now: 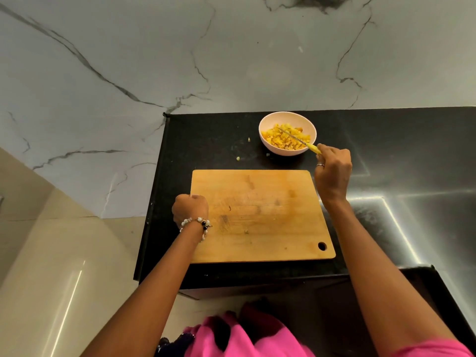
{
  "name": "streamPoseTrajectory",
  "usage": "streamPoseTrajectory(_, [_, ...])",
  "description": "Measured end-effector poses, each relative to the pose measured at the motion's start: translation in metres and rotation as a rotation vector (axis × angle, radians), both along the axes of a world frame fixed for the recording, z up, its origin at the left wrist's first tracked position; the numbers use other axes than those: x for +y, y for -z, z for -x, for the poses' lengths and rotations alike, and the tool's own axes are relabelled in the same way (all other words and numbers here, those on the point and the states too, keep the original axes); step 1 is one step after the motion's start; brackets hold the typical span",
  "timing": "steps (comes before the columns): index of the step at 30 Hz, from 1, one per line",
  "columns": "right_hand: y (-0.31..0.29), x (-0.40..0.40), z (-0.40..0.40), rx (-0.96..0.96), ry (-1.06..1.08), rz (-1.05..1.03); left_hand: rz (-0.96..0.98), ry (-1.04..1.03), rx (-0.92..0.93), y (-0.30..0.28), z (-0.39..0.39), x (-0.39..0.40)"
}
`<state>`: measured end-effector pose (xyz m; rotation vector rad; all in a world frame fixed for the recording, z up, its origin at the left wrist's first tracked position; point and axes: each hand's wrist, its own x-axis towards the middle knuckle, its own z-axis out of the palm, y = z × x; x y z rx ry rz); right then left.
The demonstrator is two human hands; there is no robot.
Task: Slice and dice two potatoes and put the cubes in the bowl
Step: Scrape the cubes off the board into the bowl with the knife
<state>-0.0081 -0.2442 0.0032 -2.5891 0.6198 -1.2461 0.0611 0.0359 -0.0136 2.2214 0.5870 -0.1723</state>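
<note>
Knife (298, 138) handle is mostly swallowed by the right hand (333, 173), only a yellow stub shows. Left hand (190, 208) fingers curl under, can't see them. Crumbs on the counter (206, 140) are too tiny to identify.

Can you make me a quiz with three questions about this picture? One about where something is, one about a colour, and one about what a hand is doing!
1. Where are the potato cubes?
A. in the bowl
B. on the cutting board
C. on the floor

2. What colour is the knife handle?
A. red
B. yellow
C. black

3. What is the right hand doing?
A. lying flat on the board
B. lifting the bowl
C. holding the knife

Answers:
1. A, the cubes fill the bowl, and the cutting board is bare.
2. B, yellow shows beside the fingers on the knife.
3. C, its fingers curl round the handle, with the blade over the bowl.
</note>
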Motion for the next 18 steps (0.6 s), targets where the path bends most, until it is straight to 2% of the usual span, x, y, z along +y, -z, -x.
streamPoseTrajectory(4, [-0.001, 0.000, 0.001, -0.016, -0.007, 0.039, -0.259, 0.110, -0.063, -0.017, 0.005, -0.016])
streamPoseTrajectory(6, [0.001, -0.002, 0.000, -0.008, -0.011, 0.059, -0.316, 0.198, -0.118, -0.030, 0.003, -0.026])
streamPoseTrajectory(8, [0.002, -0.005, -0.002, 0.003, -0.027, 0.079, -0.272, 0.345, -0.232, -0.038, -0.003, -0.041])
streamPoseTrajectory(11, [0.001, -0.015, -0.006, -0.003, -0.069, 0.111, -0.183, 0.729, -0.502, -0.046, -0.013, -0.080])
streamPoseTrajectory(14, [-0.004, -0.022, -0.010, -0.022, -0.102, 0.151, -0.367, 1.028, -0.683, -0.053, -0.025, -0.121])
streamPoseTrajectory(18, [-0.011, -0.031, -0.013, -0.061, -0.145, 0.206, -0.639, 1.173, -0.682, -0.053, -0.041, -0.165])
